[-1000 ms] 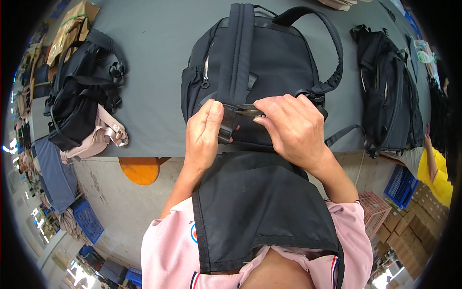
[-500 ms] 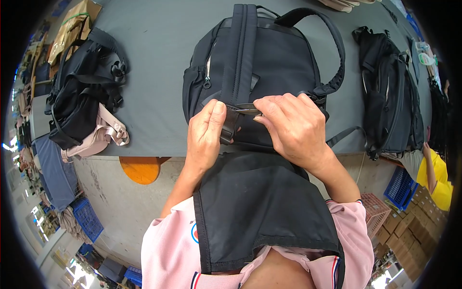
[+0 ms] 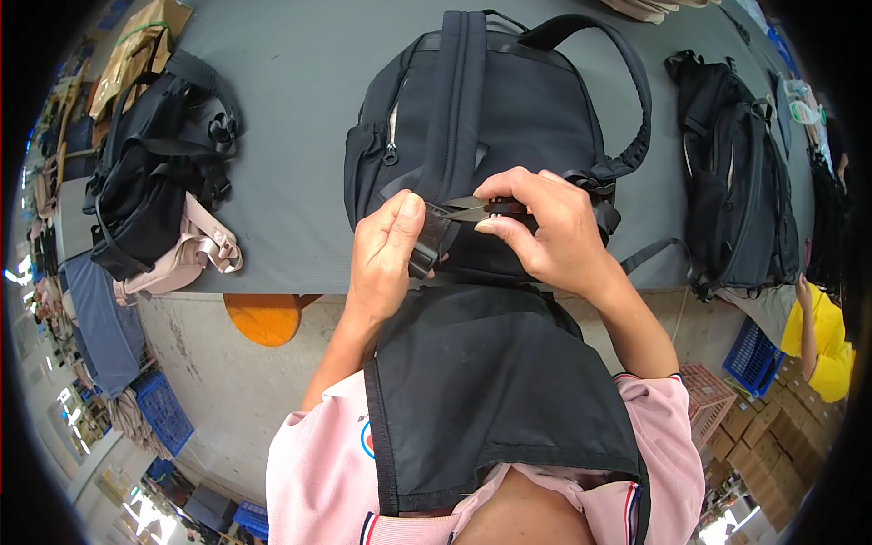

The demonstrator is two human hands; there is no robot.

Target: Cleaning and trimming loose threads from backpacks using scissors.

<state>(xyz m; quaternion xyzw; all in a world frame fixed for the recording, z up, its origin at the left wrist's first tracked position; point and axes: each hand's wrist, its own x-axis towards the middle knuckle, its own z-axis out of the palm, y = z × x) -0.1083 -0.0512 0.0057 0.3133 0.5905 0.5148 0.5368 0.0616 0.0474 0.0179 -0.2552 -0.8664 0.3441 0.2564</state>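
Note:
A black backpack lies on the grey table in front of me, one shoulder strap running down its middle toward my hands. My left hand pinches the lower end of that strap beside a black plastic buckle, thumb on top. In my right hand is a small pair of thread snips, held between thumb and fingers. The blades point left and stand slightly apart, their tips at the strap end by my left thumb. Whether they touch a thread is too small to tell.
Black bags with a pink one lie at the table's left. Another black backpack stands on the right. Below are an orange round stool, blue crates and cardboard boxes. A person in yellow is at the far right.
My right hand has turned a little, showing more of the snips, and their blades have parted more. The strap end and buckle in my left hand have tilted slightly.

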